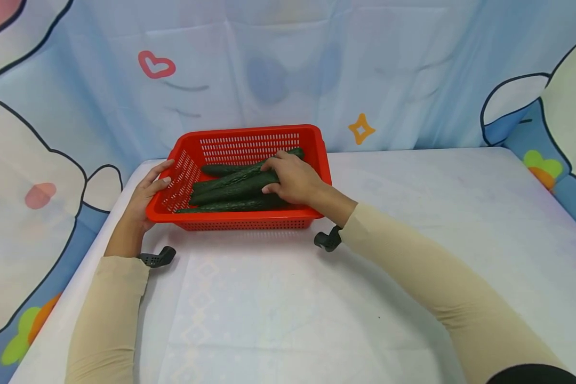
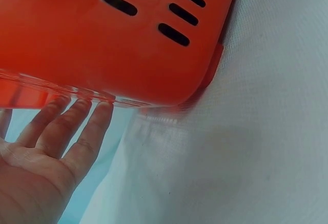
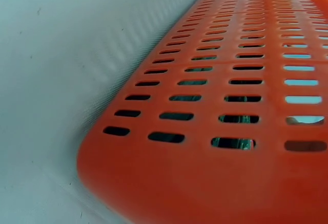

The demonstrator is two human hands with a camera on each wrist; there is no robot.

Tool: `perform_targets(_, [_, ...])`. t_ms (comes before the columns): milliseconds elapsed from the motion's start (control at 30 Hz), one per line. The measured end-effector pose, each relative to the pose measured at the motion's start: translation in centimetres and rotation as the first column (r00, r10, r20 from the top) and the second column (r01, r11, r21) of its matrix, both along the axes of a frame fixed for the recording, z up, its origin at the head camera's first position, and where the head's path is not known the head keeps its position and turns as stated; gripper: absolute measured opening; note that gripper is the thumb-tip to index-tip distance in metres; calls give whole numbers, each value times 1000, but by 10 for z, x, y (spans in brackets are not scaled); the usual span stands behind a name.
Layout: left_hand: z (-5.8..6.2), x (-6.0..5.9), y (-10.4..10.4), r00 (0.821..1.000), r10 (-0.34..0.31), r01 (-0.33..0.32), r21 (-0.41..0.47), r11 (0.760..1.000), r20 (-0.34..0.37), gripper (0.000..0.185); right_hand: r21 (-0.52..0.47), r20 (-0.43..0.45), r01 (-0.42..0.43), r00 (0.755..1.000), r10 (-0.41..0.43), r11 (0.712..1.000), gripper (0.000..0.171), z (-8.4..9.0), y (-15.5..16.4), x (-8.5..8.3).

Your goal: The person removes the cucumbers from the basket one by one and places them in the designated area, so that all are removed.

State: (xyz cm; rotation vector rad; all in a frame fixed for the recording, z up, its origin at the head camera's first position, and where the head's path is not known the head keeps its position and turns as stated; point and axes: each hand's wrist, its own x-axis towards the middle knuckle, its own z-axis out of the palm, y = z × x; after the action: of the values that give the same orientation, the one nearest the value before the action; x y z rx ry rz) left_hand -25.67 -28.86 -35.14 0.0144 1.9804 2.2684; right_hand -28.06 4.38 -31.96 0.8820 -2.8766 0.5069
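A red plastic basket (image 1: 240, 216) with slotted walls holds several long dark green cucumbers (image 1: 221, 195) lying lengthwise. Reaching in over the front right, my right hand (image 1: 295, 178) grips a cucumber (image 1: 254, 184) near its right end, with the thumb in front and fingers behind. My left hand (image 1: 144, 200) rests against the basket's left end, its fingers extended onto the rim. In the left wrist view, the fingertips of the left hand (image 2: 56, 147) touch the basket wall (image 2: 128, 55). The right wrist view has only the basket's outer wall (image 3: 154, 178); the right hand is hidden there.
The basket stands at the back of a table with a white cloth (image 1: 269, 309). A light blue printed curtain (image 1: 389, 64) hangs right behind it, and cartoon-printed fabric (image 1: 38, 149) borders the left side. Dark wrist cameras (image 1: 328, 240) sit on both wrists.
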Motion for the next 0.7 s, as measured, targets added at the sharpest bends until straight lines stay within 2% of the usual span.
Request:
perform_targets(367, [0, 0, 0, 1000, 12, -12, -26, 1000, -1, 48, -34, -102, -31, 994, 28, 999, 40, 3, 2, 2])
perform_targets(700, [-3, -2, -1, 1000, 13, -13, -14, 1000, -25, 50, -100, -173, -53, 984, 35, 994, 37, 3, 5, 2])
